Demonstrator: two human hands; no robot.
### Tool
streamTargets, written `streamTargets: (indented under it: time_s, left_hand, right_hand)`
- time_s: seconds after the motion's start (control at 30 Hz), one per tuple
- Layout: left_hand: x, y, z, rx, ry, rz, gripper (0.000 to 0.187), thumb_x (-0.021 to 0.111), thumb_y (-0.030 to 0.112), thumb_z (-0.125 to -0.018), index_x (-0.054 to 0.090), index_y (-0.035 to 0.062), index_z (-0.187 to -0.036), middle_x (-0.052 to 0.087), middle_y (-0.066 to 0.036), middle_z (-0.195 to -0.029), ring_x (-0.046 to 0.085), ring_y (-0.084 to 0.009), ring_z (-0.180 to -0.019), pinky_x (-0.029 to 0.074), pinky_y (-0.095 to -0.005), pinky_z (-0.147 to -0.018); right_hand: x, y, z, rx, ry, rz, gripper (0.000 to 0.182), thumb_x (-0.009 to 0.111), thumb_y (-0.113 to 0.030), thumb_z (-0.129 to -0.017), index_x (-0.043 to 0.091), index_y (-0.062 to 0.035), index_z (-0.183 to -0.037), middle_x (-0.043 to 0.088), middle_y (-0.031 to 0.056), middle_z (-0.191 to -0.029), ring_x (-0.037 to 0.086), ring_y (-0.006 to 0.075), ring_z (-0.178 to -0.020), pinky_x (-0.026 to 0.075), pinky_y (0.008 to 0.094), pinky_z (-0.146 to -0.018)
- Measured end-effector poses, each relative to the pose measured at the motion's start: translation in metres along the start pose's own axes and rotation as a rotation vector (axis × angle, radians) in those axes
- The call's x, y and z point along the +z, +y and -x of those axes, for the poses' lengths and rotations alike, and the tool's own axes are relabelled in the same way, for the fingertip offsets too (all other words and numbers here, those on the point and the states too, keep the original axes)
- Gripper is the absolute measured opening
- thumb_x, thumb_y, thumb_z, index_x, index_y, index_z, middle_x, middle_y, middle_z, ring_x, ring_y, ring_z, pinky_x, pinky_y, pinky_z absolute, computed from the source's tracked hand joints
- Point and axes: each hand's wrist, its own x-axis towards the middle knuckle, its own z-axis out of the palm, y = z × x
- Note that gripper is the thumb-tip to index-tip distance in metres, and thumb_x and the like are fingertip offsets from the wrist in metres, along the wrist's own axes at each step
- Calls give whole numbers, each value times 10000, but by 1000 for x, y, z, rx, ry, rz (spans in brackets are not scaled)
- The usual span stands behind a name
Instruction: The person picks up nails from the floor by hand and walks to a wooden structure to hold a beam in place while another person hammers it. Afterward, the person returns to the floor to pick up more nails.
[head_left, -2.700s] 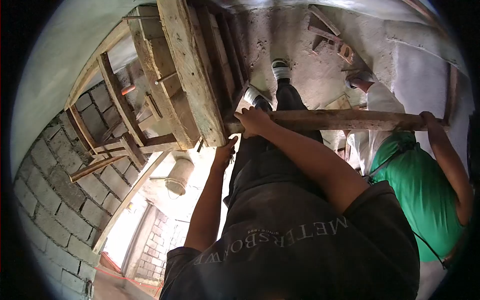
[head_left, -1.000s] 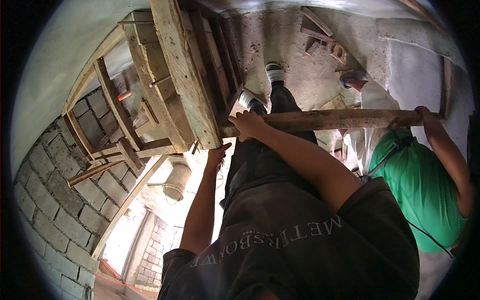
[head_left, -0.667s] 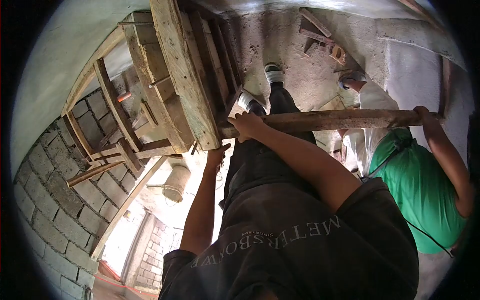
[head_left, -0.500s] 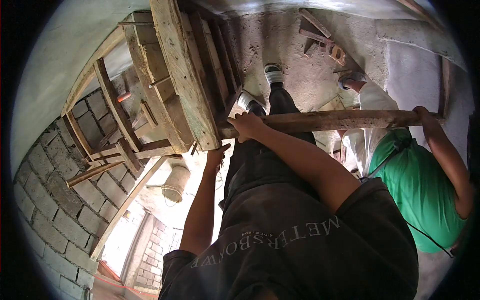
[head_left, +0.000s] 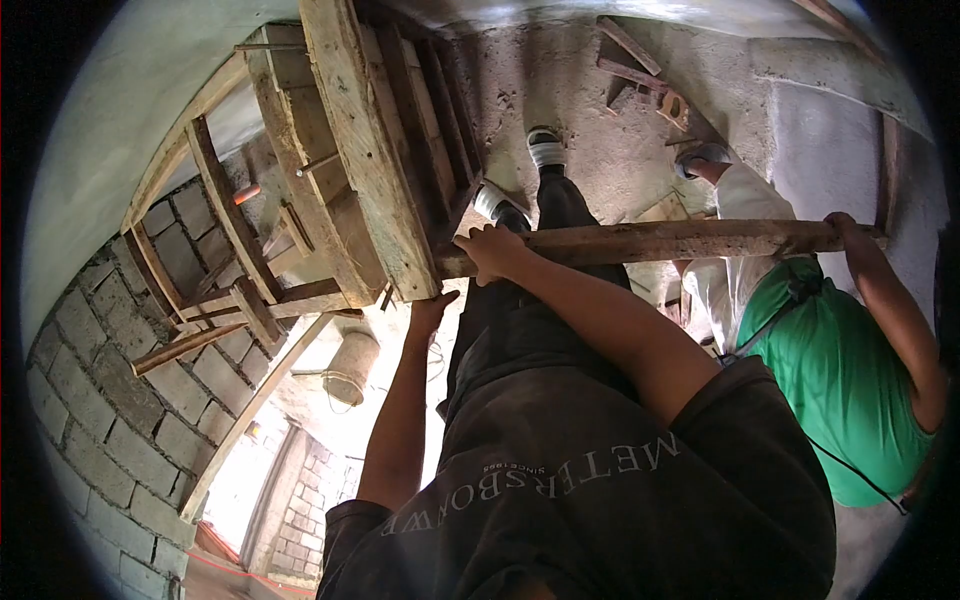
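Note:
My right hand (head_left: 488, 252) lies over the left end of a long wooden beam (head_left: 670, 241), its fingers wrapped round it. That beam runs sideways across my legs, and its left end meets a thick wooden board (head_left: 375, 150). At the lower end of this board is my left hand (head_left: 428, 312), gripping it from below, thumb out to the right and the other fingers mostly hidden. Near the far right end of the beam, a co-worker's hand (head_left: 842, 222) rests on it.
A co-worker in a green shirt (head_left: 830, 370) is at the right. Wooden framing (head_left: 235, 210) stands at the left before a block wall (head_left: 120, 400). A bucket (head_left: 350, 368) hangs or stands below it. A handsaw (head_left: 675, 110) and wood scraps lie on the floor (head_left: 520, 90).
My left thumb and fingers have shifted slightly at the board's end. The beam, my right hand and the co-worker's hand look almost unmoved.

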Motion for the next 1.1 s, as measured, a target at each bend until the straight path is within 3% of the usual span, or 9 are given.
streamTargets:
  time_s: [0.07, 0.27, 0.33, 0.57, 0.67, 0.73, 0.83, 1.07, 1.1]
  left_hand:
    - [0, -3, -2, 25, 10, -76, 340, 800, 183, -719, 515, 51, -851, 485, 12, -691, 444, -117, -619, 394, -284, -578]
    - [1, -12, -10, 116, 38, -20, 388, 820, 231, -699, 467, 109, -807, 448, 21, -660, 405, -96, -545, 346, -275, -493]
    - [-1, -10, -10, -4, 9, 9, 485, 793, 133, -719, 530, -5, -1102, 565, -61, -991, 530, -198, -911, 448, -339, -798]
    - [-5, -3, -7, -29, -4, -42, 538, 788, 110, -720, 517, -2, -1172, 572, -76, -1060, 539, -201, -966, 455, -336, -830]
    - [-4, -3, -6, 47, -14, 24, 505, 790, 117, -720, 539, -3, -1141, 578, -70, -1042, 542, -191, -963, 453, -324, -830]
    - [-2, -10, -7, 257, 11, 35, 398, 782, 121, -728, 564, -7, -1034, 579, -51, -938, 538, -167, -862, 456, -313, -758]
    - [-8, -11, -9, 118, -16, -201, 335, 776, 129, -731, 559, -8, -946, 545, -22, -814, 491, -138, -727, 434, -298, -651]
    - [-4, -7, -4, 76, 5, -202, 332, 790, 164, -717, 527, 10, -850, 452, 1, -677, 405, -116, -616, 372, -297, -552]
    - [-3, -11, -5, 164, 26, -174, 336, 791, 195, -726, 505, 40, -810, 454, 11, -646, 391, -104, -560, 338, -280, -504]
  right_hand:
    - [0, 0, -1, 0, -2, -2, 937, 860, -298, -531, 452, -143, -1359, 604, 145, -1133, 600, 314, -1015, 506, 443, -850]
    - [1, 1, -1, -7, -11, 11, 953, 861, -307, -529, 437, -157, -1369, 584, 142, -1156, 584, 309, -1041, 505, 444, -853]
    - [1, 1, -2, -2, -26, 3, 952, 857, -293, -532, 429, -162, -1373, 575, 136, -1169, 575, 308, -1054, 505, 445, -855]
    - [-3, -3, 6, -11, -21, 12, 825, 792, -228, -579, 447, -127, -1321, 581, 132, -1140, 597, 322, -1041, 513, 442, -847]
    - [1, -4, 6, 6, -9, 14, 815, 791, -224, -576, 452, -132, -1312, 580, 133, -1140, 601, 326, -1032, 512, 451, -845]
    - [5, -3, 7, 4, 13, -2, 809, 791, -223, -572, 457, -138, -1304, 582, 133, -1137, 603, 329, -1026, 507, 462, -850]
    - [10, -2, 3, 9, 22, 10, 805, 793, -221, -566, 466, -145, -1298, 585, 132, -1135, 604, 334, -1024, 508, 467, -846]
    - [5, -4, 6, 10, -7, 9, 893, 854, -270, -539, 467, -170, -1337, 589, 130, -1152, 589, 318, -1053, 505, 446, -861]
    - [5, -3, 6, 14, -5, -7, 904, 859, -279, -534, 463, -166, -1339, 587, 133, -1159, 587, 322, -1061, 504, 450, -863]
